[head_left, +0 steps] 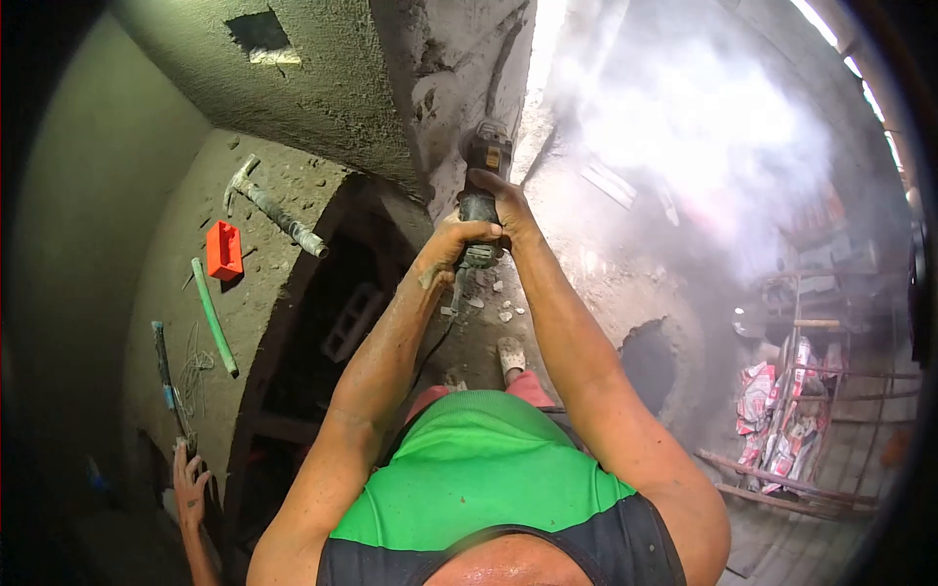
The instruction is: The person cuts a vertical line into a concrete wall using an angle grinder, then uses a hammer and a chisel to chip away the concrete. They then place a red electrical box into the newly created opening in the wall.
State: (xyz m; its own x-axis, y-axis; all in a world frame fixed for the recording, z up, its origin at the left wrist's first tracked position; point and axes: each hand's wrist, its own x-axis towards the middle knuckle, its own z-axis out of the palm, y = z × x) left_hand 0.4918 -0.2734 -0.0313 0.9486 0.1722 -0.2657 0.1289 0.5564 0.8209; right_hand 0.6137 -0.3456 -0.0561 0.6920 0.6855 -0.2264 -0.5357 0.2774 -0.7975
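Black plastic of a power tool (476, 207) fills the closed fingers of the left hand (451, 240) and right hand (518, 217), left nearer the cord (457, 290), probably doubled for steadiness. Its long axis runs away from the green shirt (484, 479), head pointing forward at the wall (451, 83); contact is unclear. Leftward, a hammer (283, 217) reaches the slab's (256, 303) right edge.

Head cam, fwd/down, close-up

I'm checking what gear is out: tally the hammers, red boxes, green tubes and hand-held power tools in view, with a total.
Hammer: 1
Red box: 1
Green tube: 1
Power tool, held by the left hand and right hand: 1
Total: 4
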